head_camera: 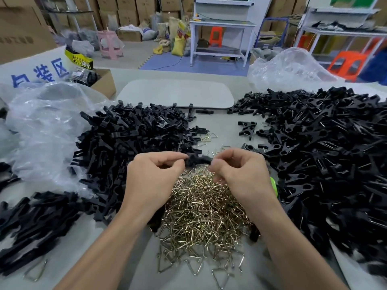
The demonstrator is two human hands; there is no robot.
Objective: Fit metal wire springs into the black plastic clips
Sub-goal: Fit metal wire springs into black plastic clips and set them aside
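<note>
Between my two hands I hold one black plastic clip (pixel 198 160), blurred, just above a heap of brass-coloured wire springs (pixel 201 214). My left hand (pixel 152 176) pinches the clip's left end with thumb and fingers. My right hand (pixel 240 174) pinches its right end; whether a spring is in those fingers is too blurred to tell. A big pile of black clip parts (pixel 134 147) lies to the left. A wider pile of black clips with wire showing in them (pixel 320 155) spreads on the right.
Another heap of black parts (pixel 35 222) lies at the near left. Clear plastic bags (pixel 46 130) sit at the left and back right (pixel 289 70). A cardboard box (pixel 104 82) and a pale board (pixel 176 93) lie beyond the piles. A green object (pixel 274 185) peeks out beside my right wrist.
</note>
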